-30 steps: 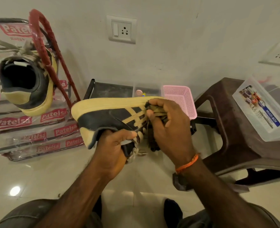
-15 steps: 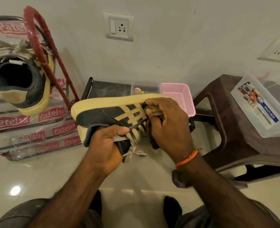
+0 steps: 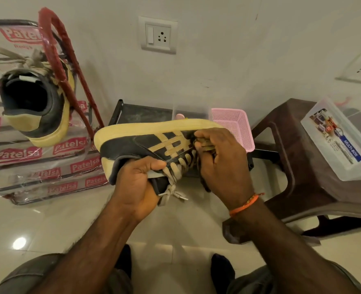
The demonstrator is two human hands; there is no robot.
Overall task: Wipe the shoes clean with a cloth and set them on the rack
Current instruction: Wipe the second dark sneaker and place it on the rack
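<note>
You have two shoes in view: one (image 3: 145,145) held sideways in front of you, your left hand (image 3: 139,185) gripping its collar, and one (image 3: 34,107) sitting on the rack (image 3: 54,37) at left. Your right hand (image 3: 222,164) pinches one bunched dark cloth (image 3: 203,145) against the held shoe's side.

Warm, yellowish indoor light fills the scene at a moderate level, neither dim nor harsh. A small round glare spot (image 3: 19,242) shines on the glossy floor tiles (image 3: 54,225), which points to a lamp overhead. The plastic wrap on the shoe rack (image 3: 37,158) catches pale streaks of reflection. Soft shadows fall on the wall behind the rack's red handle (image 3: 54,52) and under the brown plastic stool (image 3: 298,166). Wide-angle distortion bends the wall socket (image 3: 158,35) and the frame edges outward. Detail is slightly soft throughout, with smeared compression texture on the forearms.
</note>
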